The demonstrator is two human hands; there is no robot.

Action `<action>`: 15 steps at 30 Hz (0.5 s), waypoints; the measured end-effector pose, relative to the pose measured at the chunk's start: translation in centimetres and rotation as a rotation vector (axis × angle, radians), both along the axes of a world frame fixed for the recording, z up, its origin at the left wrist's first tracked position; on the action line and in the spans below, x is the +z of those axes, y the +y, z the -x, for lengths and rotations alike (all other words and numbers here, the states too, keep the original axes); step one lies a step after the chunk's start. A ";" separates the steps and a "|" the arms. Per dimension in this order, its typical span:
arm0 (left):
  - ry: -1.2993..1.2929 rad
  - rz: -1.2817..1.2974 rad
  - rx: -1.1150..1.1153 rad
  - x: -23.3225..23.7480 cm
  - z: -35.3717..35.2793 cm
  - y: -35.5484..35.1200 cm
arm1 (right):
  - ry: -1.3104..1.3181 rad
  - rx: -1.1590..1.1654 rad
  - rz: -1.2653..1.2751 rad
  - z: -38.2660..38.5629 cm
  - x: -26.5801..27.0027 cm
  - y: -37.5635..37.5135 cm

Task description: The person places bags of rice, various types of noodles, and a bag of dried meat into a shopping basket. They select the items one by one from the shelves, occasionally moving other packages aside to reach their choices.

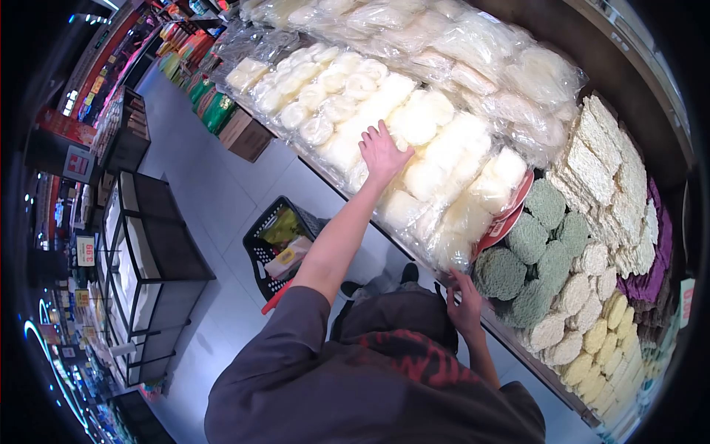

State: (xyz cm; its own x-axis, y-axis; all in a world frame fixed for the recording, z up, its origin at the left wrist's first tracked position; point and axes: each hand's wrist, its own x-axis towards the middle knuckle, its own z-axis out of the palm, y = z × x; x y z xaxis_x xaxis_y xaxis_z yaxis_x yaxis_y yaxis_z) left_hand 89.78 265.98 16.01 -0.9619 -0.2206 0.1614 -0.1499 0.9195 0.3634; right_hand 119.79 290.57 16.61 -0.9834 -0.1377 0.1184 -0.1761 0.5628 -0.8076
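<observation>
My left hand [384, 154] reaches over the display with its fingers spread, touching the clear-wrapped packs of white noodles [421, 117]. The palm hides part of the pack under it. Close to the counter's front edge, my right hand [464, 305] has its fingers curled at the corner of a clear plastic bag [452, 251] of pale noodles; the exact fingertip contact is small and partly hidden. Beside that bag lie round green noodle cakes [529, 237] and a red round sign or tray [503, 214].
A black shopping basket [255, 240] with packaged goods stands on the floor left of my legs. Beige and yellow noodle cakes [573, 294] fill the right side. More bagged noodles [473, 44] are heaped behind. A cardboard box [246, 135] and black-framed display bin [159, 259] flank the aisle.
</observation>
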 end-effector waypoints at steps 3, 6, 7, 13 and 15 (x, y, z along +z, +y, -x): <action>0.084 0.070 -0.181 -0.7 0.5 0.1 | -0.034 -0.017 -0.004 -0.2 0.2 0.2; 0.127 0.216 -0.381 -0.4 1.0 1.3 | -0.032 -0.017 -0.004 -0.4 -1.0 0.4; 0.132 0.215 -0.371 -0.3 1.4 1.8 | -0.021 -0.011 -0.004 -0.2 -1.1 0.4; -0.114 0.185 -0.316 0.5 3.2 2.9 | 0.006 0.025 -0.029 0.6 -0.5 0.2; -0.138 0.142 -0.301 0.5 3.0 2.9 | 0.017 0.016 -0.011 0.6 -0.7 0.2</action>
